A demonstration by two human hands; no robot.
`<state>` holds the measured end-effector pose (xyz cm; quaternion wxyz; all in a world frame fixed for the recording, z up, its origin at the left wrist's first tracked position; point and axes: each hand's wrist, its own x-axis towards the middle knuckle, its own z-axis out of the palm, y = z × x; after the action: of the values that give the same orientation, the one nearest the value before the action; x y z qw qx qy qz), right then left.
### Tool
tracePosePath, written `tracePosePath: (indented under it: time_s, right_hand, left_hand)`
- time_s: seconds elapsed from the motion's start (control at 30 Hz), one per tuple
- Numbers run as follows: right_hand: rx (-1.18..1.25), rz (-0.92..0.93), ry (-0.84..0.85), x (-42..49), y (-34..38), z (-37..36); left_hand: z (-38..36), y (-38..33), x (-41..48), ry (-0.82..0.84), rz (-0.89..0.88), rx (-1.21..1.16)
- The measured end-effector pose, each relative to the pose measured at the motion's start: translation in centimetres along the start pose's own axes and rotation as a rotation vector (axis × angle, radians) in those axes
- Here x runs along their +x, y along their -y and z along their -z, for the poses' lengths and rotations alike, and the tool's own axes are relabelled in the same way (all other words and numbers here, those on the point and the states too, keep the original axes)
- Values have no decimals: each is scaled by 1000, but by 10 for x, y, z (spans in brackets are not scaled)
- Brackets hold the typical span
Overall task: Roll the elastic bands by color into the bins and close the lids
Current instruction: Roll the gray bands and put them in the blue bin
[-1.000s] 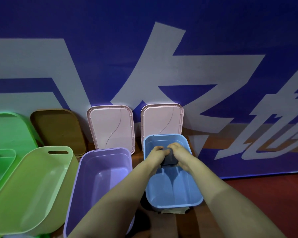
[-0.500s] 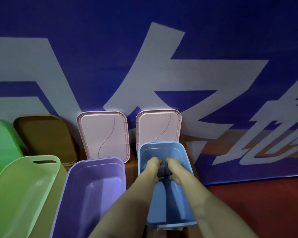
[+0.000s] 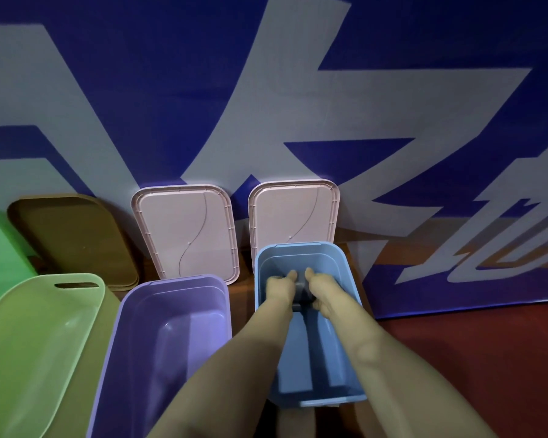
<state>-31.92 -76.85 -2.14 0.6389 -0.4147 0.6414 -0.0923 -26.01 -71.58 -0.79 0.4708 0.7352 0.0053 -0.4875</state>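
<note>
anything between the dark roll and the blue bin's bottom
Nothing visible does. The left hand and right hand grip the dark grey rolled band over the open blue plastic bin; a pink lid leans upright behind it.

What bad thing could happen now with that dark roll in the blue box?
1. The left hand and right hand pinch the roll inside the blue bin; if they let go loosely, it may spring open.
2. The pink lid leans on the wall just behind that bin; a bump might knock it down.
3. The light is dim, so the roll's colour could be misjudged.
</note>
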Motion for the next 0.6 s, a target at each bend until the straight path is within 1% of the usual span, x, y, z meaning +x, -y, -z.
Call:
tracePosePath:
  time_s: [0.2,0.33,0.47,0.6]
  right_hand:
    - [-229,97,-78,4,-3,-1]
    - [-195,174,-135,6,-10,-1]
    - [-162,228,-156,6,-13,-3]
    - [-85,124,-120,3,-6,-2]
  left_hand:
    - [3,-2,-2,8,48,111]
    - [3,-3,-4,0,54,141]
    - [5,-4,-6,-33,91,61]
    - [8,-7,-10,-4,118,-185]
